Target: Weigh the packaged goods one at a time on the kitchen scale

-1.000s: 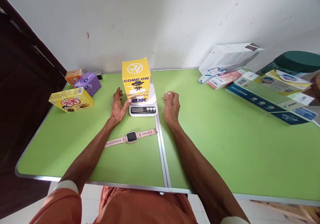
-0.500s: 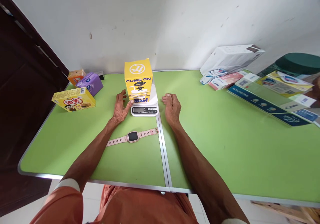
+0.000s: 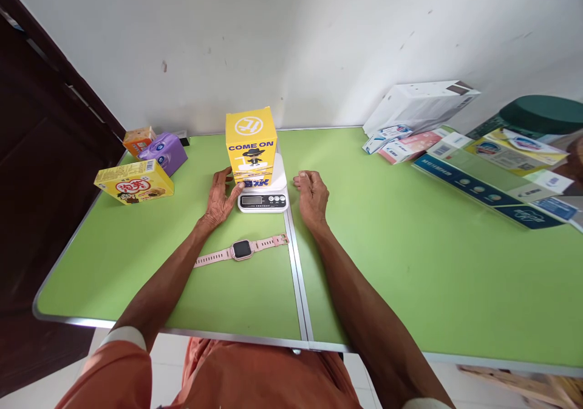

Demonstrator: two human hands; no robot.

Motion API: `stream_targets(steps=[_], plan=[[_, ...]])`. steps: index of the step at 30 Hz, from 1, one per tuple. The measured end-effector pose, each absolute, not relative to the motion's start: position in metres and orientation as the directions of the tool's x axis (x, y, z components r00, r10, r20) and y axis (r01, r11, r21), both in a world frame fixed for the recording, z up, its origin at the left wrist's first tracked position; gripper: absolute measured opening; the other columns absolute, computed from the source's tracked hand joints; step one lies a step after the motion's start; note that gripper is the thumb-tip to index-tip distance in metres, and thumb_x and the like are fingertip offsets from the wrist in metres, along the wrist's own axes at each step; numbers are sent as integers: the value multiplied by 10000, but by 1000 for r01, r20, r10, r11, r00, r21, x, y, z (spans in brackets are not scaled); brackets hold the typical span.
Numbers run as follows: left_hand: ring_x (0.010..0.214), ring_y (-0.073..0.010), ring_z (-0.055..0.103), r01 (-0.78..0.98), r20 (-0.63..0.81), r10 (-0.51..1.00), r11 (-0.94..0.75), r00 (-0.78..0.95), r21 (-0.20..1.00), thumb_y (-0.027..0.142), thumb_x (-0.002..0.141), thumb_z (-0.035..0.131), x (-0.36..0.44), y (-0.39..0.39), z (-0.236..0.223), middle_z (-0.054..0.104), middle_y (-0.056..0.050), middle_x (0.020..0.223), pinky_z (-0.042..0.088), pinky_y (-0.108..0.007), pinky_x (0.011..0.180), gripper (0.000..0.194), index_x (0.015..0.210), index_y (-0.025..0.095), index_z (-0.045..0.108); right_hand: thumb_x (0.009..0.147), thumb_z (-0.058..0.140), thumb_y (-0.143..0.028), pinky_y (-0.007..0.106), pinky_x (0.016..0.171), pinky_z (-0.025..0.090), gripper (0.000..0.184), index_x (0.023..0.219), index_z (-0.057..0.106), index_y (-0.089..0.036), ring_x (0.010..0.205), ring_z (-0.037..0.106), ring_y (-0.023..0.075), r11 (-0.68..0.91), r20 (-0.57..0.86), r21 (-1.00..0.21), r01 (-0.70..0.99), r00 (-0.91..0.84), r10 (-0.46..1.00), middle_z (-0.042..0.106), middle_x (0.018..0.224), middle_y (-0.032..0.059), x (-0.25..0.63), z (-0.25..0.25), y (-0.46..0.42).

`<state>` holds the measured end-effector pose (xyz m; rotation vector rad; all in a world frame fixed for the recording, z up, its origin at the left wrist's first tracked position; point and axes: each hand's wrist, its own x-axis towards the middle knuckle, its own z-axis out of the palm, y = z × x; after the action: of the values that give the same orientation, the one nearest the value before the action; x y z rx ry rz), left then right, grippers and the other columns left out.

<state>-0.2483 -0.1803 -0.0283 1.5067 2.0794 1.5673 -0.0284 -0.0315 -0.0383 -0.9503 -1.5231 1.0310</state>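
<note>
A yellow box [image 3: 252,147] marked "COME ON" stands upright on a white kitchen scale [image 3: 279,178]. To its left, my left hand [image 3: 222,197] rests with fingers spread, its thumb at the box's lower left corner; whether the thumb presses on the box I cannot tell. My right hand [image 3: 312,196] lies on its side just right of the scale, apart from it, loosely curled and holding nothing. In front of the scale, a pink-strapped smartwatch [image 3: 242,250] is laid out flat, one strap end partly behind my left forearm.
On the left of the green table [image 3: 387,275] sit a yellow snack box [image 3: 136,182], a purple pack [image 3: 164,154] and an orange box [image 3: 138,140]. A white box [image 3: 421,108], a pink-and-white box [image 3: 410,147] and a long clear-and-blue package [image 3: 483,190] lie on the right.
Both hands, the box and the scale keep their places. Only a very slight shift of the camera shows.
</note>
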Motion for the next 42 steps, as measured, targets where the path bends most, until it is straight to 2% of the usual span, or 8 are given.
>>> stream_targets(steps=[13, 24, 30, 37, 42], plan=[[1146, -331, 783, 628, 421, 779, -46, -465, 777, 943, 987, 564, -246, -180, -24, 710, -200, 1352, 690, -536, 1009, 888, 1445, 187, 651, 970, 609, -706, 496, 936, 640, 448, 1024, 691, -269, 939, 774, 288, 312, 298, -948, 66, -173, 939, 809, 965, 62, -28, -40, -30], [1259, -363, 754, 614, 412, 787, -54, -459, 787, 866, 990, 656, -249, -180, -29, 658, -217, 1487, 674, -559, 1045, 878, 1581, 226, 551, 897, 668, -629, 529, 968, 658, 369, 1006, 714, -280, 993, 784, 301, 311, 299, -949, 56, -156, 941, 822, 997, 69, -30, -44, -27], [1342, -391, 718, 626, 420, 791, -61, -445, 777, 894, 939, 701, -249, -180, -26, 629, -227, 1507, 661, -557, 1071, 993, 1631, 210, 503, 888, 669, -607, 514, 958, 662, 350, 1008, 713, -282, 986, 776, 296, 312, 299, -948, 66, -156, 941, 823, 988, 62, -30, -44, -27], [1354, -418, 706, 627, 414, 797, -58, -440, 777, 859, 913, 766, -248, -179, -26, 622, -220, 1503, 648, -603, 1086, 1012, 1660, 236, 489, 873, 662, -569, 521, 969, 646, 329, 1012, 721, -278, 975, 771, 299, 318, 302, -944, 85, -161, 940, 814, 983, 58, -29, -43, -27], [1451, -467, 652, 620, 432, 796, -92, -425, 779, 854, 867, 824, -246, -170, -25, 587, -246, 1563, 599, -675, 1174, 1121, 1706, 234, 415, 900, 699, -602, 509, 956, 642, 355, 1028, 723, -273, 972, 758, 290, 328, 311, -941, 84, -171, 935, 797, 982, 48, -24, -41, -30]])
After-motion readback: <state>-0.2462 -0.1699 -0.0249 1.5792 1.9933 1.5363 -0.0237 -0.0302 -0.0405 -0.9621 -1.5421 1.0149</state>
